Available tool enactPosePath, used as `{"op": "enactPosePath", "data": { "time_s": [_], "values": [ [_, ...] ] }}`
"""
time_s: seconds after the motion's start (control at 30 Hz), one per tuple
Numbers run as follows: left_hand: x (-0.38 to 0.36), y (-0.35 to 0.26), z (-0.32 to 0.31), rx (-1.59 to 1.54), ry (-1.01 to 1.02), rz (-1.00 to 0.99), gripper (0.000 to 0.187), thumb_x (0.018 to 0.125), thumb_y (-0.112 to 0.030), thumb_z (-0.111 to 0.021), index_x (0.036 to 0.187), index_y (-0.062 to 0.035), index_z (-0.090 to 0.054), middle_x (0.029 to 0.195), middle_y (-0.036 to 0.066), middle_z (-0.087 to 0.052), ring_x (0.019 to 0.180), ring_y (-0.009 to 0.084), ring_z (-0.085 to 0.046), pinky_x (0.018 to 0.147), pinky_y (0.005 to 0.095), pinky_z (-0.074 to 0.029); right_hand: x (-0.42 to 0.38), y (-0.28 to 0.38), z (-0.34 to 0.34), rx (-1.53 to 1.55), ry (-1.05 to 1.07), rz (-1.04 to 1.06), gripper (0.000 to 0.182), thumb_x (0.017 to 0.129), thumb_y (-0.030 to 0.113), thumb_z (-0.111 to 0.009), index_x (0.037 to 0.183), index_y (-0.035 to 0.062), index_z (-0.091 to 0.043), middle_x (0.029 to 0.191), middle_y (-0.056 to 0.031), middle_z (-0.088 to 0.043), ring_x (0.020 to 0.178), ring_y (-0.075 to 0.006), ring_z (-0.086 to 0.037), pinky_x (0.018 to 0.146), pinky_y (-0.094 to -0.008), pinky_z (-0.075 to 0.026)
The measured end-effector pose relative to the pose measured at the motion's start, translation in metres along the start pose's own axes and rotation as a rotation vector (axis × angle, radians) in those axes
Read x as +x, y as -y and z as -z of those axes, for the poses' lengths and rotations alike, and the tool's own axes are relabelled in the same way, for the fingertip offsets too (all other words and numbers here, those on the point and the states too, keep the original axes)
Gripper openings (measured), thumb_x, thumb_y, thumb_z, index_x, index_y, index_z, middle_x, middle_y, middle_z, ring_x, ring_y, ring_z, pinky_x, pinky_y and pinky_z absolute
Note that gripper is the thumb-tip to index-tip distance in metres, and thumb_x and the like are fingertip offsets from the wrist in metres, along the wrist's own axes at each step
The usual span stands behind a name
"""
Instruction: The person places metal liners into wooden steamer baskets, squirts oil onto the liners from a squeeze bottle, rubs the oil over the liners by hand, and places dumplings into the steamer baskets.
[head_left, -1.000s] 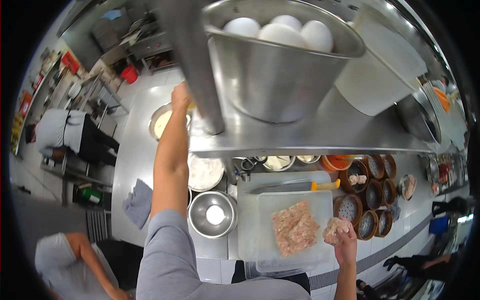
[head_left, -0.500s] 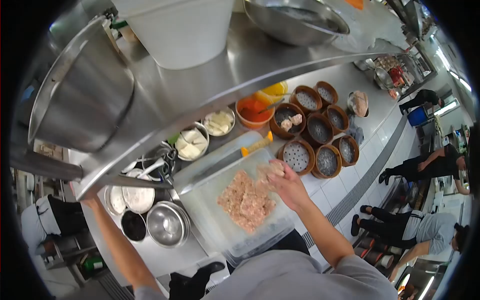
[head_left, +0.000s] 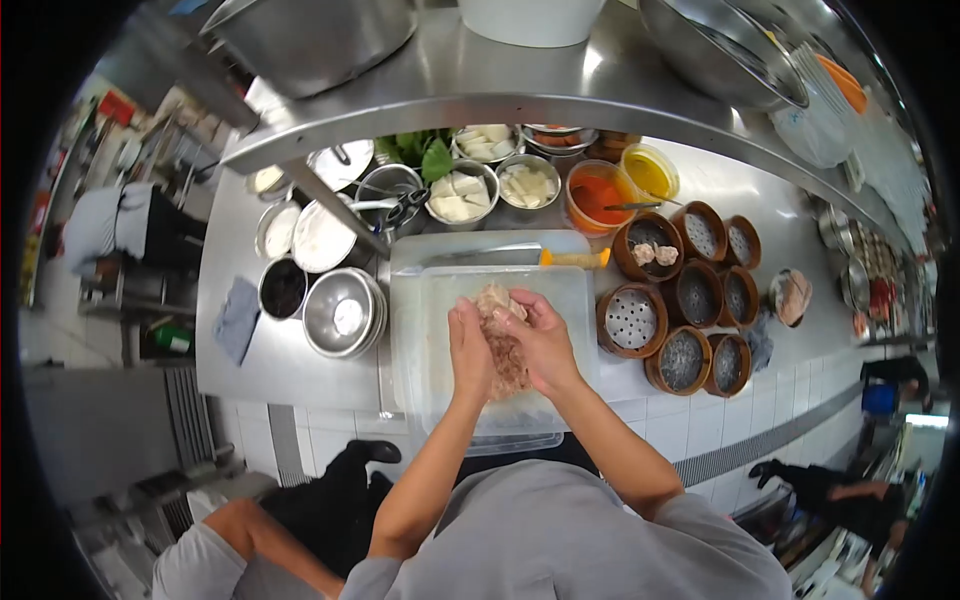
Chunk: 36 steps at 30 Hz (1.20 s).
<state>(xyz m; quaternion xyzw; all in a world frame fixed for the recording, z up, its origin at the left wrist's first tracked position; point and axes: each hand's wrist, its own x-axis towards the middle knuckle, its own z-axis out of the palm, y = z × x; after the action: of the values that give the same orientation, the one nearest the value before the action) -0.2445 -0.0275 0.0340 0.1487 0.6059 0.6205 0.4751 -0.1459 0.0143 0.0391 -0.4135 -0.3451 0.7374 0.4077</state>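
At mid-frame, left hand [head_left: 471, 352] and right hand [head_left: 545, 348] cup the meat [head_left: 495, 297], and a loose grip could drop bits into the tray [head_left: 571, 296].

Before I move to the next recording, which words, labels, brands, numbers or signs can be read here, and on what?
None can be read.
Knife handle, clear tray and white tub: no legible lettering.
Green object in the left background: too small and blurred to read any marking.
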Motion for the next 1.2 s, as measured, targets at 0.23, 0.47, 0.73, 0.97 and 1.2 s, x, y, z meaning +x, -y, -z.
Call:
{"op": "enactPosePath", "data": {
  "time_s": [0.23,0.47,0.73,0.97,1.2],
  "values": [
    [-0.023,0.007,-0.044,0.357,-0.173,-0.345,0.046,0.111,-0.044,-0.042,0.108,0.0009,-0.053,0.093,0.008,-0.056,0.085,0.0182,-0.052,0.08,0.0342,-0.045,-0.002,0.037,0.041,-0.394,0.007,0.125,0.036,0.103,0.026,-0.064,0.13,0.0029,-0.058,0.112,-0.0071,-0.065,0.1,-0.0151,-0.061,0.084,-0.0275,-0.05],
    [-0.031,0.025,-0.078,0.325,-0.287,-0.446,0.049,0.11,-0.042,-0.046,0.095,0.003,-0.059,0.078,0.009,-0.057,0.071,0.0174,-0.052,0.066,0.0379,-0.044,0.004,0.048,0.041,-0.751,-0.037,0.279,0.055,0.1,0.051,-0.061,0.1,-0.004,-0.065,0.085,-0.0278,-0.07,0.081,-0.0389,-0.07,0.074,-0.0447,-0.052],
    [-0.024,0.016,-0.09,0.262,-0.307,-0.371,0.059,0.108,-0.044,-0.051,0.074,0.0036,-0.059,0.063,0.005,-0.05,0.062,0.0163,-0.043,0.061,0.0374,-0.039,0.018,0.043,0.054,-0.694,-0.093,0.294,0.057,0.097,0.051,-0.066,0.082,-0.0039,-0.066,0.068,-0.0203,-0.065,0.065,-0.0258,-0.062,0.064,-0.0386,-0.049],
    [-0.026,-0.012,-0.083,0.464,-0.307,-0.307,0.062,0.104,-0.051,-0.055,0.074,0.0023,-0.063,0.064,0.008,-0.055,0.063,0.0173,-0.048,0.062,0.0382,-0.041,0.015,0.06,0.058,-0.605,-0.165,0.225,0.053,0.099,0.047,-0.065,0.083,-0.0032,-0.067,0.065,-0.0083,-0.057,0.067,-0.0153,-0.054,0.065,-0.0323,-0.046],
    [-0.006,-0.024,-0.058,0.706,0.09,-0.255,0.069,0.1,-0.064,-0.05,0.126,-0.0008,-0.058,0.08,0.018,-0.068,0.078,0.0295,-0.068,0.076,0.0414,-0.05,0.008,0.088,0.109,-0.463,0.534,0.036,0.046,0.086,0.026,-0.08,0.123,0.0015,-0.068,0.108,-0.0139,-0.07,0.093,-0.0243,-0.067,0.083,-0.0345,-0.054]
  ]
}}
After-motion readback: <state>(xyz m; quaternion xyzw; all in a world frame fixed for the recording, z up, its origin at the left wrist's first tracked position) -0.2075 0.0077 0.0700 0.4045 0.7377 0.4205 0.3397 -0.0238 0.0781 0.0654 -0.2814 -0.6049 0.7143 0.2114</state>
